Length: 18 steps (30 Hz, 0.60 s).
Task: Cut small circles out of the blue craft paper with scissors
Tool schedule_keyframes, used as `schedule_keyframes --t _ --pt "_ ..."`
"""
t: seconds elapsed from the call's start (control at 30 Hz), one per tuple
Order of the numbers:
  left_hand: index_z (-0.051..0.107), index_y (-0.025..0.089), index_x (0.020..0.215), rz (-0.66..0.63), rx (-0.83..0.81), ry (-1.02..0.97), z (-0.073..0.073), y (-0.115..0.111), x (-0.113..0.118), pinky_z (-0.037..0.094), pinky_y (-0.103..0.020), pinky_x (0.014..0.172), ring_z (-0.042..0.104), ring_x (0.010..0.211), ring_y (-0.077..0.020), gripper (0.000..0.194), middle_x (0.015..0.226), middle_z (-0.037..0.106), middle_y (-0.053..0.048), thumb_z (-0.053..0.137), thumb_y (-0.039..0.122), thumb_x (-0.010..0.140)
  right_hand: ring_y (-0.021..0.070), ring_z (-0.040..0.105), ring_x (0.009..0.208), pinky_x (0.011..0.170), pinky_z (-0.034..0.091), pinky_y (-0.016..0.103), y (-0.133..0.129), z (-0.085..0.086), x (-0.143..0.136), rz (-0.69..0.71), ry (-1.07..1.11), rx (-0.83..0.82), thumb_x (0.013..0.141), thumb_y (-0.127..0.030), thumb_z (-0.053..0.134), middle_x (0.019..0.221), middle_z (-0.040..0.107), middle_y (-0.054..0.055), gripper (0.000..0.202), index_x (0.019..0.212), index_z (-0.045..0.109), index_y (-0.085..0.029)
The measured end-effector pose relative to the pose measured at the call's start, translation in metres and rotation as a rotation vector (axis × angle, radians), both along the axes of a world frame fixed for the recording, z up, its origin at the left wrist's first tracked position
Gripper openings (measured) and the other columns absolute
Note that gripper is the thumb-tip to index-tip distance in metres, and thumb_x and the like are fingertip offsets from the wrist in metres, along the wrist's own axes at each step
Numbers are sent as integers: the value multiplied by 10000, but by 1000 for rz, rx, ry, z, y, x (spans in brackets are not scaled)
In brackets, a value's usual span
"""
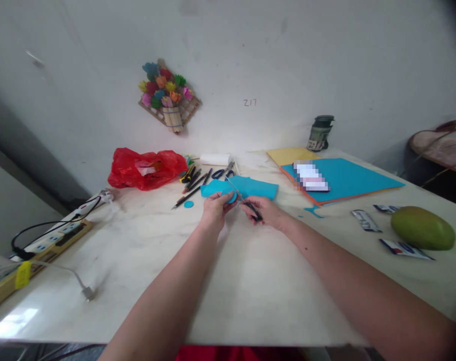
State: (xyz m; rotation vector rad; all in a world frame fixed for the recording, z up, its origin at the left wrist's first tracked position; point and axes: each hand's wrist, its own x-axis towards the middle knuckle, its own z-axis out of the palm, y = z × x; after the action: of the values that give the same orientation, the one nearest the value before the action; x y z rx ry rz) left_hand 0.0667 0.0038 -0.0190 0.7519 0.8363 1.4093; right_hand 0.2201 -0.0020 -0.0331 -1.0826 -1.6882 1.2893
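Note:
In the middle of the table my left hand (215, 205) is closed on a small blue paper piece (232, 197) with a rounded edge. My right hand (265, 211) grips black-handled scissors (256, 215), their blades pointing up and left beside that piece. Whether the blades are touching the paper, I cannot tell. Just behind both hands lies a larger blue paper sheet (261, 187). A cut blue paper disc (189, 204) rests on the table, left of my left hand. Blue paper scraps (313, 211) lie to the right of my right hand.
Behind the hands are several pens (192, 196), blue-handled scissors (218, 173) and a red plastic bag (145, 170). At right are stacked coloured sheets (355, 175) bearing a phone (311, 176), a bottle (320, 133), a green mango-like fruit (422, 228) and sachets (405, 249). A power strip (50, 245) borders the left.

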Motion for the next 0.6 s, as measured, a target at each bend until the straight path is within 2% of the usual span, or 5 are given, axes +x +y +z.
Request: schedule_keyframes --t 0.13,0.37,0.6 --pt "550 132 624 0 -1 -1 -1 0 0 507 -301 698 643 646 -157 298 663 651 -25 798 193 470 60 455 372 323 273 170 1 -1 0 2 14 3 681 -373 599 507 497 -56 227 757 552 -164" --pt "555 131 639 -12 2 -2 0 -1 -1 507 -291 679 648 658 -163 293 659 646 -26 797 200 487 67 472 381 301 259 161 1 -1 1 -23 -39 13 698 -446 608 526 514 -43 293 775 558 -168" --pt "570 137 651 -21 0 -2 1 -2 0 503 -290 682 648 671 -166 290 672 648 -15 797 207 485 70 493 406 313 283 161 1 -2 2 24 -3 0 727 -494 580 563 534 -34 331 780 543 -170"
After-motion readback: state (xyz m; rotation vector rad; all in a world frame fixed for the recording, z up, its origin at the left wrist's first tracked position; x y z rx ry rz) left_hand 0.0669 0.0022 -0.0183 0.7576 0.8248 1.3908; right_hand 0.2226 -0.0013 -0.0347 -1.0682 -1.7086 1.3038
